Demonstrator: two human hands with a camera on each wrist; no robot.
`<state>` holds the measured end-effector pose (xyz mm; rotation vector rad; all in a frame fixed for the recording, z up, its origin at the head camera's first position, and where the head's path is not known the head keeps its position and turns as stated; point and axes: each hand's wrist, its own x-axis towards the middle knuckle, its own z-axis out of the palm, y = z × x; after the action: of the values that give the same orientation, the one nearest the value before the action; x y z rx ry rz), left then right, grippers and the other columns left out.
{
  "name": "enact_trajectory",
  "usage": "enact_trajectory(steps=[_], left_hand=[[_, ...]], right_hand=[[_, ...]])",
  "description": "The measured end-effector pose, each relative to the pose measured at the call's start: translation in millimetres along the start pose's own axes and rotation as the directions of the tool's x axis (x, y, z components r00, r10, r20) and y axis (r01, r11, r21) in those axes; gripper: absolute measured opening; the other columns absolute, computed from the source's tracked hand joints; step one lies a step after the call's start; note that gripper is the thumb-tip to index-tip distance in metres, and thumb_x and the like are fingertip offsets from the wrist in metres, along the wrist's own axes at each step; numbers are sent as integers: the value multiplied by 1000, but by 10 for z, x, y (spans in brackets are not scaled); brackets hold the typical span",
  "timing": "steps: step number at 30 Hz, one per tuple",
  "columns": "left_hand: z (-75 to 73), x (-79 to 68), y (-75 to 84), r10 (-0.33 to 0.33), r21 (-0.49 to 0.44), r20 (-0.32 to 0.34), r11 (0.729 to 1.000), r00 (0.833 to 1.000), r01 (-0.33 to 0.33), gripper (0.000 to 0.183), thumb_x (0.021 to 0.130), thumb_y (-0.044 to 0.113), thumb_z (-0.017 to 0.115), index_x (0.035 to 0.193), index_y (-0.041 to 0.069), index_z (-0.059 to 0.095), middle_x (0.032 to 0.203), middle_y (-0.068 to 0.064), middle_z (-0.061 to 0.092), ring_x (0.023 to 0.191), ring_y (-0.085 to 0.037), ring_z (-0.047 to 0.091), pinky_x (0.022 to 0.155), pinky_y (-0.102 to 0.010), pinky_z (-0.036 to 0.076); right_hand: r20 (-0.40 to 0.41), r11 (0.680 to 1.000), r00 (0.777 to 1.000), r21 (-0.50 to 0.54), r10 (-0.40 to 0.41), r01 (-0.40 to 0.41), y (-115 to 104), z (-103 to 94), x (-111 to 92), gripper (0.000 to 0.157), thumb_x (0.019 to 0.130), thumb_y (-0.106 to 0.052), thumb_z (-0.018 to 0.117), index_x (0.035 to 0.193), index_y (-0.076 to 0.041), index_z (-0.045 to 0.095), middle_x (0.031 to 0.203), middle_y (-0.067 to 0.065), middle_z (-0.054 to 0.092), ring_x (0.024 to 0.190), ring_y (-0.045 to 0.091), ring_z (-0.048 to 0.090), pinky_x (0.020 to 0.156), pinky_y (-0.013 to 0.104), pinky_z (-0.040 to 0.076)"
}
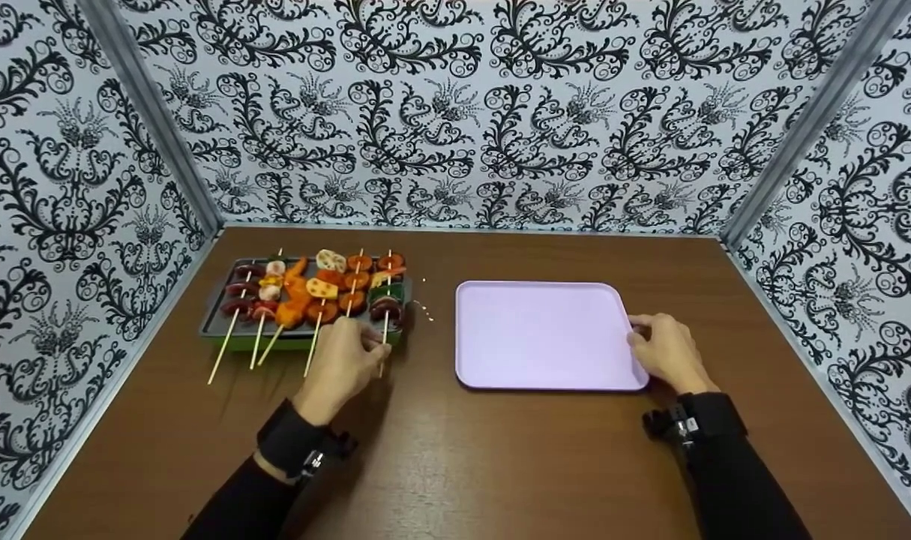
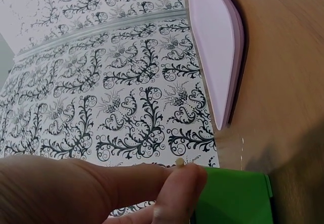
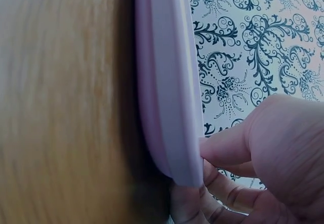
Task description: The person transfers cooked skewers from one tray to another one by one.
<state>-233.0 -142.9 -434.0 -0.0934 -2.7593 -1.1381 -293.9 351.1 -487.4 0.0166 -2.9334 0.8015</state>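
Several food skewers lie side by side across a grey grill pan (image 1: 214, 324) with a green base (image 2: 233, 196), on the left of the table. My left hand (image 1: 344, 361) pinches the bare stick of the rightmost skewer (image 1: 386, 309) between thumb and finger. The tip of that stick (image 2: 180, 162) pokes out above the fingertips in the left wrist view. Its food pieces still lie over the pan. To the right sits a flat lilac tray (image 1: 545, 337) with a raised rim. My right hand (image 1: 669, 351) grips its right edge, thumb on top and fingers beneath.
The brown wooden table (image 1: 500, 465) is enclosed by patterned walls (image 1: 455, 112) at the back and both sides. A few small pale specks (image 1: 425, 309) mark the tabletop between pan and tray.
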Motion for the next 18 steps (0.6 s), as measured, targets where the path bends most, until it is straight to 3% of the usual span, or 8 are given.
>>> enact_trajectory(steps=[8,18], left_hand=[[-4,-14,-14,10,26,-25,1000,1000,-10,9,88,11,83,83,8,76,68,2,70,53,-10,64,53,-29,52],[-31,-33,48,30,48,-26,998,999,-29,8,88,13,83,85,9,77,73,2,71,59,-11,65,63,-33,56]], right_hand=[[-11,1000,1000,5,-18,18,8,-1,10,37,102,-14,59,135,1,67,117,24,67,102,39,58,90,54,47],[-21,1000,1000,5,-16,16,13,14,8,37,102,-14,59,135,1,67,115,22,67,98,37,58,85,50,46]])
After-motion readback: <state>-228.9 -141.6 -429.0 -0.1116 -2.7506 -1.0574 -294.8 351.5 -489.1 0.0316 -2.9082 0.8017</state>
